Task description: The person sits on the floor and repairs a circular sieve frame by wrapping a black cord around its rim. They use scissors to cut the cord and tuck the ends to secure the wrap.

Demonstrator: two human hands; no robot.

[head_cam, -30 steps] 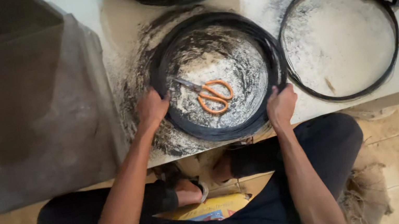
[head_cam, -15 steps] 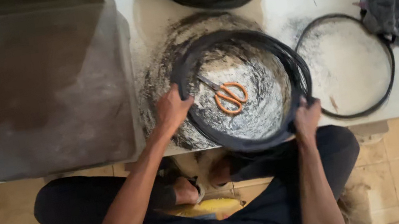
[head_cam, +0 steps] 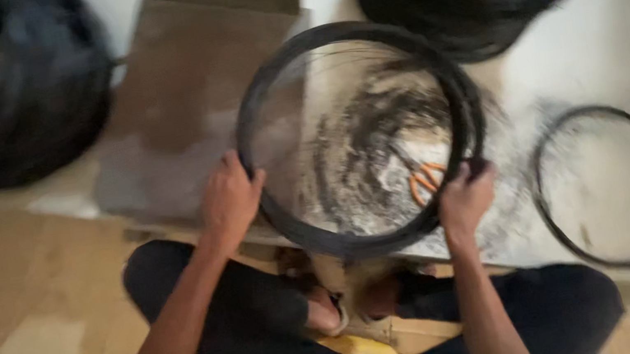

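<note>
Coiled black wire ring [head_cam: 374, 239] is held raised above the worktop [head_cam: 607, 17], tilted, so that the surface beneath is seen through its open middle. It is built of many thin dark strands bundled into one thick round band; finer detail is lost to blur. The left hand [head_cam: 229, 202] is wrapped around the band at its left side, fingers curled over the rim. The right hand [head_cam: 464, 198] is closed on the band at its lower right. Orange-handled scissors [head_cam: 425, 181] lie on the worktop inside the ring's outline, amid dark dust smears. A thinner black hoop [head_cam: 556, 228] lies flat to the right, apart from the ring. A larger black coil [head_cam: 475, 20] sits beyond it.
</note>
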